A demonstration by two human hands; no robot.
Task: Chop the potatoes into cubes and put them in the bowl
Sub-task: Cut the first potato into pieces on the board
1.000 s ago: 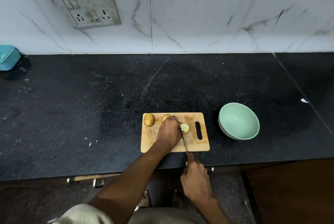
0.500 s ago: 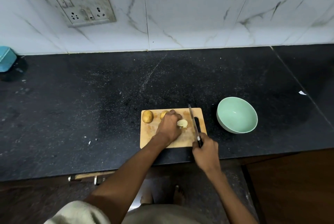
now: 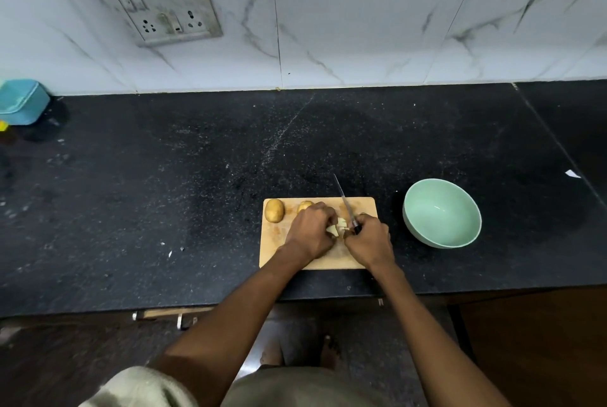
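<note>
black speckled counter [image 3: 197, 176], white marble-veined tiles [image 3: 361, 29] behind

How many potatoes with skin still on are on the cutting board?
2. One whole potato at the board's far-left corner; a second potato beside it, partly hidden behind the left hand. More may be hidden.

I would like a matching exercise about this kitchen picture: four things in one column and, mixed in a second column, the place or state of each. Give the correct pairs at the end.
Things
1. whole potato
2. knife
3. bowl
4. blue container

Places or states
A. on the counter, right of the cutting board, with nothing inside
B. at the far left edge, by the wall
C. at the board's far left corner, uncut
D. held in the right hand, blade pointing away from the person

Pairs: 1-C, 2-D, 3-A, 4-B
</note>
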